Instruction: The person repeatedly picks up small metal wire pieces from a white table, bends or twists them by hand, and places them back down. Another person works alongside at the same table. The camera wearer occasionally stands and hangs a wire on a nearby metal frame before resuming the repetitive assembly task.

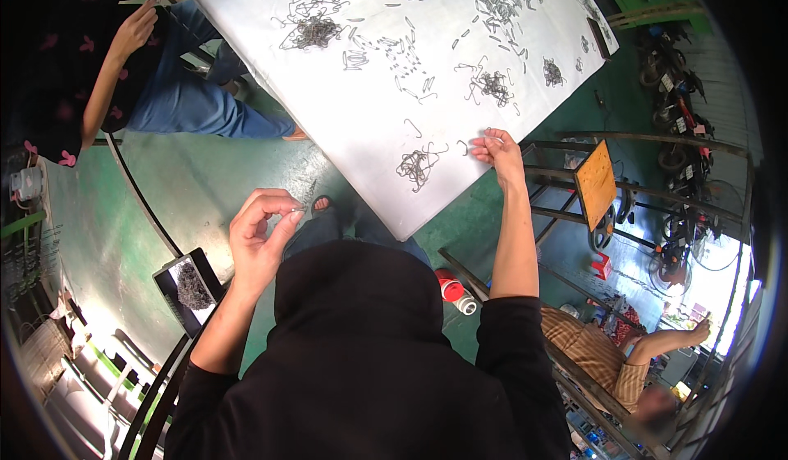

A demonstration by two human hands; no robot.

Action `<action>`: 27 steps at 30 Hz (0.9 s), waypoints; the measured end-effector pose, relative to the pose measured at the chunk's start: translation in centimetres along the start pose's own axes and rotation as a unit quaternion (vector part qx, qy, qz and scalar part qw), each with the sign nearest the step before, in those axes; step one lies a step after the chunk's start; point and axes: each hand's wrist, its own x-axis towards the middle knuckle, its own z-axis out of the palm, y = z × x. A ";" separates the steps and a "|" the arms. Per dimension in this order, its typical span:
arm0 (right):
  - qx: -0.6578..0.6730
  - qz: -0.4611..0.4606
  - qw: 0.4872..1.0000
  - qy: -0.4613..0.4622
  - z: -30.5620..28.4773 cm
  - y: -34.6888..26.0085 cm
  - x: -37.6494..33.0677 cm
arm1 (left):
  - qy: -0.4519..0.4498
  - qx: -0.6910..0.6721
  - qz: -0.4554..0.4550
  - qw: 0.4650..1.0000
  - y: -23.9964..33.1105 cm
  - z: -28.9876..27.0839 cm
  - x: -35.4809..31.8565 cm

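with the left hand (261, 228) pinching a small metal piece (298, 210), the right hand (504, 157), grip loosely curled, hold unclear, should isolate one wire hook (465, 146).

Chair (597, 185): wood-topped, placed right of the frame's centre.
Motorbikes (673, 158): lined up along the frame's right side.
Red box (602, 266): seen below the chair.
Striped shirt (587, 347): worn by a person (669, 343), lower right.
Red container (448, 286): seen below centre, beside a white can (466, 304).
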 end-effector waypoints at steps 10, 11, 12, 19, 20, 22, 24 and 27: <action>-0.513 -0.196 0.809 0.207 1.1 1.7 -0.3 | 0.001 0.003 -0.008 1.000 -0.2 -0.7 0.3; -0.557 -0.221 0.769 0.224 1.3 2.2 -0.1 | -0.001 -0.002 -0.014 1.000 -0.2 -0.7 0.4; -0.557 -0.241 0.763 0.222 1.3 2.7 0.0 | 0.000 -0.002 -0.019 1.000 -0.2 -0.8 0.4; -0.590 -0.277 0.732 0.199 1.5 4.1 0.8 | -0.004 0.005 -0.029 1.000 -0.4 -1.0 1.3; -0.601 -0.272 0.725 0.197 1.6 4.2 0.9 | -0.006 0.004 -0.032 0.999 -0.4 -1.0 1.5; -0.608 -0.284 0.714 0.199 1.7 4.4 1.1 | -0.009 0.016 -0.032 0.999 -0.3 -0.9 1.9; -0.612 -0.296 0.705 0.201 1.6 4.7 1.3 | -0.011 0.009 -0.039 0.999 -0.4 -0.7 2.2; -0.614 -0.311 0.697 0.201 1.7 5.0 1.8 | -0.011 0.003 -0.043 0.999 -0.4 -0.2 2.3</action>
